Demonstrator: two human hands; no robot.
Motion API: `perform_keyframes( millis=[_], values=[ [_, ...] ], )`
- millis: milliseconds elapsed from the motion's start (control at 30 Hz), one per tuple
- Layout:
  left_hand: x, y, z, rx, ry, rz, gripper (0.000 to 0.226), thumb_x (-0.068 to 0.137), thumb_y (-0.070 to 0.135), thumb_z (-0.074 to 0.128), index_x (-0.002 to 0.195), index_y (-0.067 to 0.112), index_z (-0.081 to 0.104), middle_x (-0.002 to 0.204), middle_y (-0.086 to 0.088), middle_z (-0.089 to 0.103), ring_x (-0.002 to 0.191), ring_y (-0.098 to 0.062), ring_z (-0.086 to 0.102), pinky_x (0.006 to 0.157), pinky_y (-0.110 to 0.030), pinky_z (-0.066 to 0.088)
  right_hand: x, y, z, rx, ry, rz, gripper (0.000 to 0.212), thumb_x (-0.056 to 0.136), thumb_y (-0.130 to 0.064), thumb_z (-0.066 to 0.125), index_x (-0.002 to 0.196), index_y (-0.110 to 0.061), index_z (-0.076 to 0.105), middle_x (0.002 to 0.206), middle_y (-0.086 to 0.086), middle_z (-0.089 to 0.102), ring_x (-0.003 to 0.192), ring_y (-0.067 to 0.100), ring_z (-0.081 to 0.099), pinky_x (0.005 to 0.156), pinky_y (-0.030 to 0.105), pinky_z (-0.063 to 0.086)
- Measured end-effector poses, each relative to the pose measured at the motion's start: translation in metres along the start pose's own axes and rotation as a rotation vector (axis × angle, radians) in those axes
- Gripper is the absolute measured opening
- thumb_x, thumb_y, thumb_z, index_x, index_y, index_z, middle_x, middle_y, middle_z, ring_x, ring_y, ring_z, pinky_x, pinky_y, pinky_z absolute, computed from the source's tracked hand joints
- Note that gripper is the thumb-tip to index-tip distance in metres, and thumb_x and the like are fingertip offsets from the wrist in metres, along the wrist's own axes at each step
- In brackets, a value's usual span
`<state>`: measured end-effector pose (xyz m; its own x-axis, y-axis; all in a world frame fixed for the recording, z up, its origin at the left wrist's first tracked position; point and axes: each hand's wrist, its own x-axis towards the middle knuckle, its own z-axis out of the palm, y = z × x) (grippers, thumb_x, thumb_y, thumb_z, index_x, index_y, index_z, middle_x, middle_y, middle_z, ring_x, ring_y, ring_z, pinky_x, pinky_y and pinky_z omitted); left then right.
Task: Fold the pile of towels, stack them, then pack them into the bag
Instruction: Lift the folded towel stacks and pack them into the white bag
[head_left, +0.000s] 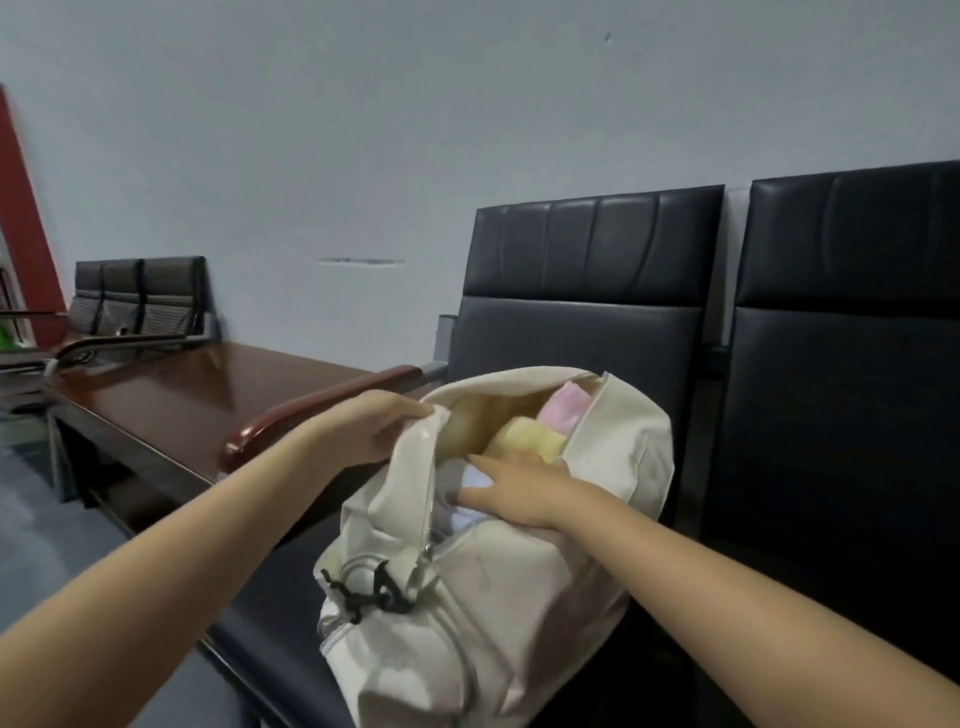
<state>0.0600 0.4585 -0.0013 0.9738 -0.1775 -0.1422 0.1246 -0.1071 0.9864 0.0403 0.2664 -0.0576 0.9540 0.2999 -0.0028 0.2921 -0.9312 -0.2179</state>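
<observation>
Cream canvas zip-top bag (519, 597) lies unzipped on the black padded chair seat (270, 613), its flap gripped and held open by the left hand (371, 428), while the right hand (519, 491), fingers straight, presses a folded white towel (475, 480) inside beside folded yellow (530, 439) and pink towels (563, 408).
</observation>
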Motion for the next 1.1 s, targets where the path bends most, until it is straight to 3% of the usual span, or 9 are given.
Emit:
perform_keyframes(
  millis=[100,200,300,433,533,633,767,900,1100],
  values=[
    [0.002,-0.024,0.014,0.101,-0.006,-0.087,0.02,0.095,0.016,0.056,0.09,-0.001,0.066,0.08,-0.016,0.065,0.07,-0.023,0.061,0.069,-0.032,0.049,0.0,-0.005,0.001,0.028,0.019,-0.051,0.06,0.087,-0.072,0.033,0.143,-0.05,0.031,0.146,-0.004,0.046,0.127,0.03,0.043,0.096,0.051,0.028],
    [0.019,-0.03,0.008,0.426,0.212,0.156,0.013,0.084,0.021,0.062,0.074,0.015,0.058,0.081,-0.014,0.055,0.067,-0.021,0.053,0.063,-0.031,0.045,0.003,-0.006,-0.004,0.213,-0.038,-0.106,0.05,0.093,-0.058,0.038,0.137,-0.034,0.048,0.138,0.0,0.054,0.125,0.026,0.048,0.097,0.045,0.034],
    [0.034,-0.019,0.011,0.858,0.375,0.41,0.019,0.081,0.031,0.062,0.099,0.024,0.063,0.106,-0.006,0.061,0.095,-0.022,0.058,0.086,-0.037,0.048,0.012,0.01,-0.017,0.516,0.19,-0.067,0.035,0.095,-0.029,0.046,0.104,-0.002,0.065,0.111,0.015,0.065,0.106,0.026,0.059,0.095,0.041,0.043],
    [0.061,-0.007,0.033,1.258,0.315,0.619,0.035,0.087,0.032,0.053,0.119,0.023,0.066,0.127,-0.001,0.056,0.117,-0.021,0.051,0.089,-0.034,0.044,0.025,0.045,-0.032,0.177,0.533,0.053,0.03,0.089,-0.023,0.047,0.108,-0.02,0.07,0.123,-0.002,0.059,0.121,0.022,0.046,0.096,0.038,0.042],
    [0.083,-0.005,0.05,1.488,0.308,0.472,0.035,0.088,0.035,0.05,0.116,0.019,0.062,0.121,-0.004,0.053,0.112,-0.025,0.05,0.082,-0.037,0.043,0.033,0.062,-0.028,0.09,0.394,0.137,0.042,0.089,-0.038,0.047,0.13,-0.03,0.052,0.146,-0.005,0.037,0.141,0.024,0.021,0.11,0.052,0.024],
    [0.103,-0.012,0.055,1.496,0.319,0.304,0.047,0.087,0.043,0.052,0.127,0.019,0.056,0.125,-0.006,0.053,0.116,-0.028,0.053,0.088,-0.039,0.045,0.044,0.068,-0.007,0.053,0.15,0.138,0.057,0.093,-0.054,0.04,0.146,-0.038,0.031,0.159,-0.005,0.013,0.148,0.025,0.0,0.112,0.063,0.007],
    [0.115,-0.03,0.047,1.339,0.23,0.097,0.037,0.084,0.035,0.056,0.116,0.02,0.066,0.115,-0.001,0.065,0.106,-0.026,0.06,0.092,-0.033,0.046,0.053,0.07,0.009,0.087,0.086,0.172,0.062,0.095,-0.058,0.035,0.151,-0.04,0.018,0.163,-0.009,-0.003,0.149,0.02,-0.01,0.114,0.06,-0.006],
    [0.116,-0.043,0.04,1.098,0.266,0.179,0.015,0.077,0.027,0.062,0.078,0.018,0.073,0.081,-0.001,0.069,0.081,-0.022,0.063,0.079,-0.033,0.053,0.054,0.071,0.01,0.06,0.06,0.182,0.063,0.096,-0.058,0.033,0.152,-0.04,0.013,0.163,-0.008,-0.006,0.149,0.02,-0.012,0.114,0.059,-0.006],
    [0.108,-0.047,0.023,0.5,0.362,0.327,0.019,0.084,0.035,0.07,0.085,0.018,0.077,0.077,0.006,0.073,0.079,-0.01,0.066,0.075,-0.026,0.051,0.05,0.072,0.011,0.032,0.057,0.183,0.063,0.098,-0.058,0.03,0.153,-0.038,0.008,0.163,-0.007,-0.009,0.149,0.021,-0.014,0.114,0.059,-0.005]
  ],
)
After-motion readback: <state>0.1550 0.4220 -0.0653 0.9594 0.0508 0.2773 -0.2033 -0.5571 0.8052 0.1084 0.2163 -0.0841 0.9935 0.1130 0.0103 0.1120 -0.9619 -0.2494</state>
